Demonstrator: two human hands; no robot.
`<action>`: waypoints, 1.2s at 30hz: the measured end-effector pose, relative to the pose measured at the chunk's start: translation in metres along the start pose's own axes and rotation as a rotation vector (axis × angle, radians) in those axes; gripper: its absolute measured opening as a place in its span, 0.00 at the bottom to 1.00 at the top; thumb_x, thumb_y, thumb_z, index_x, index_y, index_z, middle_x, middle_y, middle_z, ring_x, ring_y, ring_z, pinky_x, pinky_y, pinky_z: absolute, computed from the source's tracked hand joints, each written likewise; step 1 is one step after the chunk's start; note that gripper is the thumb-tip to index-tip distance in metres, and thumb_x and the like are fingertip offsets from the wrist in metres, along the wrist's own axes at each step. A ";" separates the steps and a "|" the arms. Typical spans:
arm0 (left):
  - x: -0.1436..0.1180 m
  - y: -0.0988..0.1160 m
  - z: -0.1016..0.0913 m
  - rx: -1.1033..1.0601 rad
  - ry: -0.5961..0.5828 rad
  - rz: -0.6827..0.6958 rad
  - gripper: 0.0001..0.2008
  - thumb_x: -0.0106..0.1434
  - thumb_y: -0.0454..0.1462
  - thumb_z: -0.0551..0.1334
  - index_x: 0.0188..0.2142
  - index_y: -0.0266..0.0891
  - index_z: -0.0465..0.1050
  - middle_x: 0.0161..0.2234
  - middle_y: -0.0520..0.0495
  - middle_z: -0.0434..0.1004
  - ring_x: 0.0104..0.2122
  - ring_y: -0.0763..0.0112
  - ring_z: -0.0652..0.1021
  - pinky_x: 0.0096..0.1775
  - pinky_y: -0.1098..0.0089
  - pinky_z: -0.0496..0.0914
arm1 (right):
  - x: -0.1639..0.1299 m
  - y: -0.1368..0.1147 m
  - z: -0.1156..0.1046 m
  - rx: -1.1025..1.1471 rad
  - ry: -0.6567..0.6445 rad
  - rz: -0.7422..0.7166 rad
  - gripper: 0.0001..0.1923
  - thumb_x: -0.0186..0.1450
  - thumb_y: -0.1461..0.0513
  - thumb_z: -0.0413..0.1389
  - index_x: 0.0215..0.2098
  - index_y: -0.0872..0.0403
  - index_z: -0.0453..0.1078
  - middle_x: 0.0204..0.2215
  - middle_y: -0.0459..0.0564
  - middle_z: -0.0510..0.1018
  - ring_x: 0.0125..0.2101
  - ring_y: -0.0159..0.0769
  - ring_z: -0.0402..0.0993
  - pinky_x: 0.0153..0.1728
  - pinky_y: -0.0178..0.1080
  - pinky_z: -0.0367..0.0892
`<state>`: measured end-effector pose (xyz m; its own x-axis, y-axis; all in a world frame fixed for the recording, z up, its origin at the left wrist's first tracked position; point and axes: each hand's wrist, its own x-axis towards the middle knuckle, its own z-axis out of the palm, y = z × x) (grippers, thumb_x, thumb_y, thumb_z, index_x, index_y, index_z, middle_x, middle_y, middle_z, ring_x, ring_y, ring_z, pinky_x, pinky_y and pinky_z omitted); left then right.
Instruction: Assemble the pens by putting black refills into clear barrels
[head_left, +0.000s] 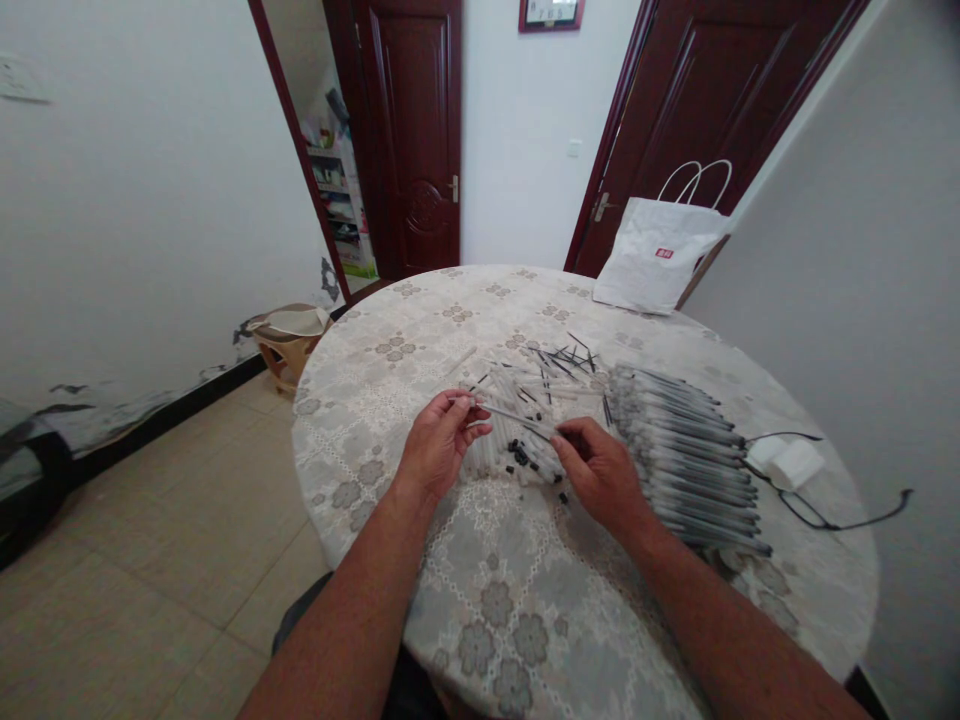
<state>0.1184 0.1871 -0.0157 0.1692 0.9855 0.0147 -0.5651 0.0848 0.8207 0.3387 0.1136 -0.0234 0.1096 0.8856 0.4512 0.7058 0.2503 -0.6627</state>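
Note:
Between my two hands a slim, pale grey pen (514, 413) is stretched across, darker toward its right end. My left hand (439, 445) pinches its left end with thumb and fingertips. The right end sits in the closed fingers of my right hand (604, 470). Below and behind the pen lie clear pen barrels (484, 457), small black plugs (519, 453) and thin dark refills (568, 358). Close to the right of my right hand, a large row of grey pens (694, 450) is stacked side by side. My fingers hide how the pen's ends look.
The round table has a patterned tablecloth (499, 590). At its right lie black-framed glasses (814, 515) and a folded white tissue (791, 462). A white paper bag (652, 255) stands at the back right. A wooden stool (289, 350) stands on the floor at left.

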 end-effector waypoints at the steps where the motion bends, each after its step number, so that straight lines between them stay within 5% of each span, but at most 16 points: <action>1: 0.000 0.000 0.000 0.022 0.007 0.008 0.13 0.58 0.40 0.70 0.40 0.38 0.72 0.37 0.49 0.77 0.36 0.71 0.80 0.39 0.67 0.77 | 0.000 0.000 0.000 0.003 0.000 0.001 0.09 0.69 0.55 0.56 0.40 0.52 0.73 0.28 0.46 0.77 0.26 0.35 0.70 0.31 0.36 0.64; 7: 0.000 -0.001 -0.001 0.106 0.096 0.003 0.15 0.59 0.42 0.69 0.42 0.40 0.69 0.38 0.45 0.80 0.39 0.64 0.83 0.41 0.61 0.78 | 0.000 0.002 0.001 0.026 0.028 0.014 0.09 0.69 0.55 0.56 0.40 0.51 0.72 0.28 0.46 0.77 0.26 0.35 0.70 0.30 0.36 0.65; 14: 0.001 -0.001 -0.003 0.261 0.162 0.080 0.18 0.57 0.45 0.71 0.43 0.37 0.78 0.28 0.55 0.68 0.24 0.78 0.70 0.35 0.66 0.79 | 0.001 0.001 0.001 0.029 0.056 0.005 0.09 0.69 0.55 0.56 0.39 0.52 0.72 0.26 0.45 0.76 0.25 0.34 0.69 0.31 0.36 0.64; 17: 0.000 0.000 -0.003 0.337 0.128 0.061 0.23 0.60 0.48 0.68 0.49 0.37 0.78 0.23 0.58 0.61 0.22 0.78 0.67 0.35 0.65 0.80 | 0.001 0.000 0.000 0.033 0.083 0.024 0.09 0.68 0.55 0.56 0.40 0.51 0.72 0.27 0.45 0.77 0.26 0.35 0.71 0.31 0.36 0.65; 25: -0.002 0.000 -0.002 0.441 0.112 0.049 0.21 0.60 0.43 0.68 0.51 0.38 0.79 0.34 0.48 0.77 0.28 0.72 0.78 0.37 0.65 0.79 | 0.001 0.000 -0.002 0.036 0.103 0.033 0.09 0.68 0.55 0.56 0.40 0.52 0.72 0.29 0.45 0.78 0.27 0.35 0.72 0.33 0.36 0.65; 33: -0.004 0.000 -0.004 0.298 0.023 0.027 0.21 0.61 0.42 0.66 0.52 0.35 0.80 0.20 0.58 0.59 0.21 0.78 0.66 0.41 0.59 0.80 | 0.001 0.003 -0.002 0.002 0.110 0.032 0.10 0.69 0.55 0.56 0.40 0.53 0.72 0.28 0.45 0.77 0.28 0.34 0.72 0.33 0.36 0.65; 36: -0.003 -0.001 -0.004 0.272 0.017 0.010 0.19 0.61 0.42 0.67 0.49 0.35 0.80 0.23 0.56 0.64 0.24 0.78 0.69 0.46 0.57 0.79 | 0.001 0.003 -0.002 -0.007 0.100 0.029 0.10 0.69 0.55 0.56 0.41 0.52 0.73 0.28 0.45 0.77 0.27 0.35 0.72 0.33 0.36 0.65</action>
<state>0.1154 0.1849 -0.0186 0.1499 0.9886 0.0159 -0.3290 0.0347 0.9437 0.3420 0.1146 -0.0240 0.1989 0.8492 0.4893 0.7063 0.2219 -0.6722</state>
